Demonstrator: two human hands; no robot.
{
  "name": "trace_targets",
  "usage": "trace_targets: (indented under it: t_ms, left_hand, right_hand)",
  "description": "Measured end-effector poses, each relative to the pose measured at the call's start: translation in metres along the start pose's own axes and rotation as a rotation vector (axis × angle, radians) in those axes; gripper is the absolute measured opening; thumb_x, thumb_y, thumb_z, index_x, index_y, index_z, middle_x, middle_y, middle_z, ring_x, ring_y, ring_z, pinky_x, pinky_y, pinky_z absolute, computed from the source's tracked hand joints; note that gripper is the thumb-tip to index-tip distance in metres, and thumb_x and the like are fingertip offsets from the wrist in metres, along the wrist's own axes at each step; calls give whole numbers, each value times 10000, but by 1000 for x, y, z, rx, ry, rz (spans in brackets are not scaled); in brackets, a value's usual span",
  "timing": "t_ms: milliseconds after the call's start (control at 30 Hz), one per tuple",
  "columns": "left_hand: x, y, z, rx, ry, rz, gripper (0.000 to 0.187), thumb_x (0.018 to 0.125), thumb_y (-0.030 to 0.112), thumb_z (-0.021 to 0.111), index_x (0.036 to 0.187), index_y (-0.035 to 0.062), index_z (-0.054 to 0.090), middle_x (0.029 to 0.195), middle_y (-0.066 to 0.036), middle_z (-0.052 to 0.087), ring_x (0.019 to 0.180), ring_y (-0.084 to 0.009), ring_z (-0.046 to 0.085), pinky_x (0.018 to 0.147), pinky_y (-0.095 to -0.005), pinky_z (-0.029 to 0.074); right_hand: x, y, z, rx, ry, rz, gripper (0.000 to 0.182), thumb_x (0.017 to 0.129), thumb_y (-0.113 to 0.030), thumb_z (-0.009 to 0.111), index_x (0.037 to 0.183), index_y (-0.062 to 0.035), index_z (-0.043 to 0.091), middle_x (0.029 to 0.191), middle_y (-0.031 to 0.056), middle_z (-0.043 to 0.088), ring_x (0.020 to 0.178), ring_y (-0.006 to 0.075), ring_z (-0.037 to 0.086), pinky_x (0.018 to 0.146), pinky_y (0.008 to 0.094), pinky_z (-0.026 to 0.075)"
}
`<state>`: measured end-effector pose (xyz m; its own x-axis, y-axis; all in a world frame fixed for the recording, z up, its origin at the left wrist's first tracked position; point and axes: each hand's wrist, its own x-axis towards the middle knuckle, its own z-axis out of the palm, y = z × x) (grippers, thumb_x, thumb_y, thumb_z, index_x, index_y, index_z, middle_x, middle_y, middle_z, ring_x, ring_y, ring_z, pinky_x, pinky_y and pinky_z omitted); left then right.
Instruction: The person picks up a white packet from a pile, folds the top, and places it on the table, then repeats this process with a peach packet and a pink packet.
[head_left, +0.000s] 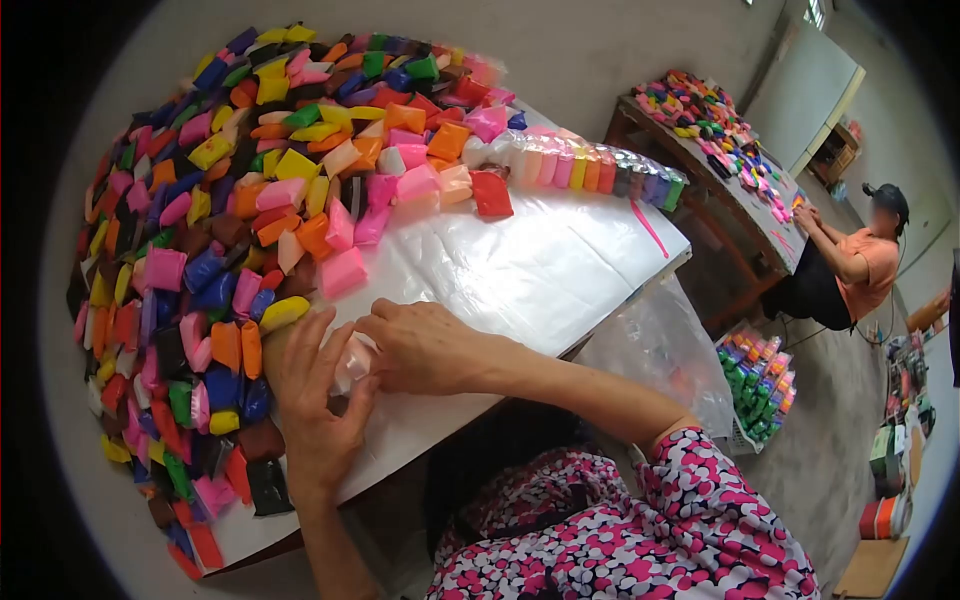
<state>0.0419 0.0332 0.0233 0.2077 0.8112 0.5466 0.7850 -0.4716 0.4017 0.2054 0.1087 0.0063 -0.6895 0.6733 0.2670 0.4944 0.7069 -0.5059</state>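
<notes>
A small clear plastic bag (352, 365) with something pale in it is between my two hands, low over the near edge of the white tabletop. My left hand (318, 410) curves its fingers and thumb around the bag's left side. My right hand (415, 345) is closed, its fingertips pinching the bag's right side; they partly hide it. Just beyond my fingers lie a yellow packet (285, 313) and a pink packet (343, 272), part of a large heap of colourful packets (215, 210).
A row of packets in clear wrap (590, 170) lies along the table's far side. Clear plastic (650, 340) hangs at the right edge, by a basket of packets (755, 385) on the floor. A co-worker (865, 255) sits at another packet-covered table (690, 160).
</notes>
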Motion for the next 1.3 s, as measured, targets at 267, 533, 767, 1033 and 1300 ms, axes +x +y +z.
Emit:
trace_targets:
  t_ms: [267, 533, 767, 1033, 1300]
  left_hand:
    - [1, 7, -13, 74, 24, -16, 513, 744, 94, 718, 1233, 41, 573, 1357, -162, 489, 1304, -364, 407, 1086, -455, 309]
    - [-27, 20, -27, 3, 205, -15, 415, 794, 48, 639, 1200, -12, 574, 1266, -198, 551, 1226, -404, 486, 1030, -474, 385]
    - [-51, 56, 10, -238, 312, 303, 232, 753, 89, 631, 968, 6, 655, 1017, -157, 652, 899, -299, 640, 779, -388, 524]
    - [-36, 55, 61, -328, 37, 234, 220, 663, -34, 682, 877, 3, 649, 858, -116, 634, 707, -275, 596, 644, -373, 479]
    - [-33, 55, 57, -471, -48, 99, 209, 688, 0, 694, 892, 11, 650, 875, -99, 610, 744, -288, 573, 671, -374, 474]
  right_hand:
    - [-2, -5, -12, -52, -116, 80, 537, 742, -307, 736, 1110, 27, 531, 1025, 222, 572, 918, 399, 617, 831, 462, 485]
    - [-20, -6, -44, -77, -149, 125, 647, 764, -258, 752, 1297, -16, 477, 1102, 174, 564, 885, 318, 632, 809, 414, 496]
    - [1, 13, -60, -195, 42, -19, 371, 807, -216, 723, 1106, -31, 605, 954, 123, 618, 768, 259, 624, 708, 386, 490]
    - [90, 17, -30, -209, 147, -212, 182, 769, -170, 662, 873, -21, 641, 879, 156, 607, 829, 321, 628, 697, 439, 487]
    - [113, 31, -18, -284, 214, -202, 181, 759, -147, 643, 886, -20, 629, 922, 148, 599, 834, 327, 628, 671, 422, 488]
